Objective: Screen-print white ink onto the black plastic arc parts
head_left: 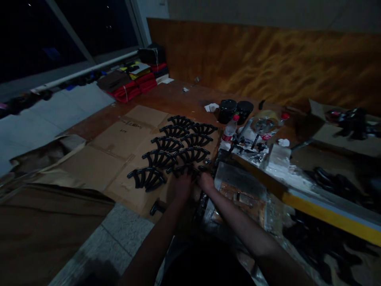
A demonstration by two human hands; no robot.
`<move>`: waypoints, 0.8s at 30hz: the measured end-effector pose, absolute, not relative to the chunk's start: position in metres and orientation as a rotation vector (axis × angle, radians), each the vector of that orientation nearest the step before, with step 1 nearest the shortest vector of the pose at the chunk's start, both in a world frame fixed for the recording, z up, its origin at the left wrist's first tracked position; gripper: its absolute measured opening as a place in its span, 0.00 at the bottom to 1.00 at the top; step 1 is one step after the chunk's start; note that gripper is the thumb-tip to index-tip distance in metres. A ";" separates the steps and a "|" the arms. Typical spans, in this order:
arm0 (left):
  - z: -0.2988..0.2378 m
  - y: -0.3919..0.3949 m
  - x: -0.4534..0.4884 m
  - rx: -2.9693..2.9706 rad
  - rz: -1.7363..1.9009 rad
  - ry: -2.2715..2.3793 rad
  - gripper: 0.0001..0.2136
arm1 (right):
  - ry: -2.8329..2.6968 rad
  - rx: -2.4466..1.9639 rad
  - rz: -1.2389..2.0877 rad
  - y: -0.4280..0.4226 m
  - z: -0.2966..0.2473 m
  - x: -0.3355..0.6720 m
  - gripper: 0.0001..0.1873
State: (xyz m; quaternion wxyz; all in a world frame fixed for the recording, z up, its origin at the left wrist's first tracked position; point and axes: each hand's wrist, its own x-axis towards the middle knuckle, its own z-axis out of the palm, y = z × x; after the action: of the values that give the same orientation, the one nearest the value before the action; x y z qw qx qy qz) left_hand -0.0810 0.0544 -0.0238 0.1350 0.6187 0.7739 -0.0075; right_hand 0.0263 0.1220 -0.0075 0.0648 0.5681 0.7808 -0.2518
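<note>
Black arched piece (187, 170), ribbed like a small fan, lay at the near end of the right-hand column on the cardboard (98, 167), partly under both hands. The left hand (182, 186) covered its near left part and the right hand (205, 180) met its right end. The fingers of both were bent down onto it, but in the dim light I could not tell whether they pinched it or only pressed it flat.

The laying-out looked well advanced to me. About eight other laid pieces (166, 143) stood in two columns running diagonally away over the surface (178, 99) toward the black jars (228, 110), five on the left and three on the right. The piece under the hands made a fourth on the right, so that column seemed one short. A loose piece (156, 206) lay near the cardboard's edge, apart from the columns.

The arched piece's long axis ran across its column, roughly left to right in the view. Its curved back faced the far wall and its ribs pointed toward the person, matching its neighbours.
</note>
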 end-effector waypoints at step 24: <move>-0.024 0.076 -0.090 1.820 0.179 2.216 0.17 | 2.397 1.589 -0.878 0.134 -0.005 0.020 0.14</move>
State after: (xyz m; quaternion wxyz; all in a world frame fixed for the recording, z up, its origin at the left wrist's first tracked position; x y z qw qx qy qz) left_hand -0.0900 0.0761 -0.0244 0.1338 0.6277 0.7644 0.0618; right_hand 0.0197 0.1338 -0.0049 0.0672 0.5272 0.7954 -0.2913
